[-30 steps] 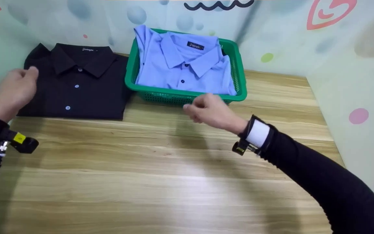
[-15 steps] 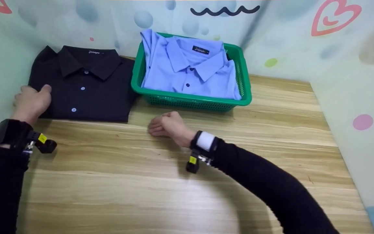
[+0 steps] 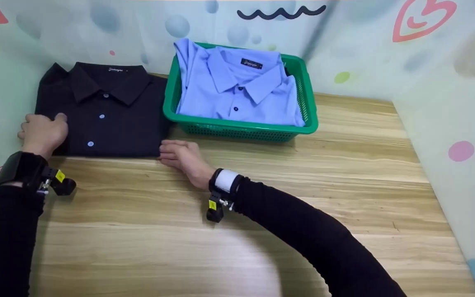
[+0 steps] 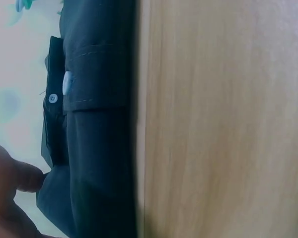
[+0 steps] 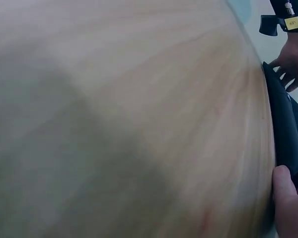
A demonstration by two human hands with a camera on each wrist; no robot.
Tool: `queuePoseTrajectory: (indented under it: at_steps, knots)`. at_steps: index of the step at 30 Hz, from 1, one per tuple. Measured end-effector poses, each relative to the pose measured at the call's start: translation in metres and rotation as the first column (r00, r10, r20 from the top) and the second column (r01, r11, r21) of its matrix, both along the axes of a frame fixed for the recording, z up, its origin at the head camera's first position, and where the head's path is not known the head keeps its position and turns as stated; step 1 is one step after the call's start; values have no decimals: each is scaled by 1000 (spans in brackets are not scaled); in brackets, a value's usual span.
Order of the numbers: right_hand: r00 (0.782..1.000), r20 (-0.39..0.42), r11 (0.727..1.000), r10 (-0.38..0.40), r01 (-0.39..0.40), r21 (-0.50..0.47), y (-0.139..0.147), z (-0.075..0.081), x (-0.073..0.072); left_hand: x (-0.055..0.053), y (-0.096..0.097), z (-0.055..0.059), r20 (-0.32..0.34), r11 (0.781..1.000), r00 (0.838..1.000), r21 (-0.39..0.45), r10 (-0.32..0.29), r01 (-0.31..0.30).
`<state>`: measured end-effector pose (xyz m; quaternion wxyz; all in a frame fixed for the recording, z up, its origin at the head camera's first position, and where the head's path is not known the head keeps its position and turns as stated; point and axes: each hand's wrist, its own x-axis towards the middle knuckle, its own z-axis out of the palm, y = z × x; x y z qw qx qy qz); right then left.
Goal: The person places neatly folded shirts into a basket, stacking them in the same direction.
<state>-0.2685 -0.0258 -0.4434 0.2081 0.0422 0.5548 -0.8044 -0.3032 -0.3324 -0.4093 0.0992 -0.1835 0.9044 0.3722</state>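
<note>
A folded black shirt (image 3: 114,123) with pale buttons lies collar-away at the back left, its layered front edge showing in the left wrist view. My left hand (image 3: 44,131) rests at its left side, thumb over the top and fingers spread by the edge. In the right wrist view those left fingers (image 5: 289,74) look loose. My right hand (image 3: 186,160) touches the front right corner of the shirt with nearly straight fingers. The underside of the shirt is hidden.
Right of the black shirt stands a green plastic basket (image 3: 241,128) holding a folded light blue shirt (image 3: 258,107). Both sit on a wood-grain table (image 3: 146,231). A patterned wall (image 3: 353,49) closes off the back and sides.
My left hand has come down onto the left side of the black shirt. My right hand has moved left from the basket's front to the shirt's right corner.
</note>
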Motion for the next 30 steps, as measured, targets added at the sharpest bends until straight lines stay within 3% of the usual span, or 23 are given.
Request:
queuePoseTrajectory:
  at_steps: [6,11,18,23,30]
  knots:
    - [999,18,998,-28,27,57,-8,2,-4,0,6,1,-15,998,998,-44,-55,54]
    - [997,-11,988,-71,72,135,-13,2,-4,-2,8,0,-24,998,999,-57,-36,34]
    - [987,-53,942,-152,161,294,-21,4,-3,-5,8,2,-9,997,1000,-83,4,-5]
    - [980,-16,930,-196,192,315,-23,8,-3,-3,11,5,-2,997,1000,-72,0,0]
    - [980,-21,919,-200,195,343,-17,10,-4,4,12,7,-8,996,998,-74,-58,57]
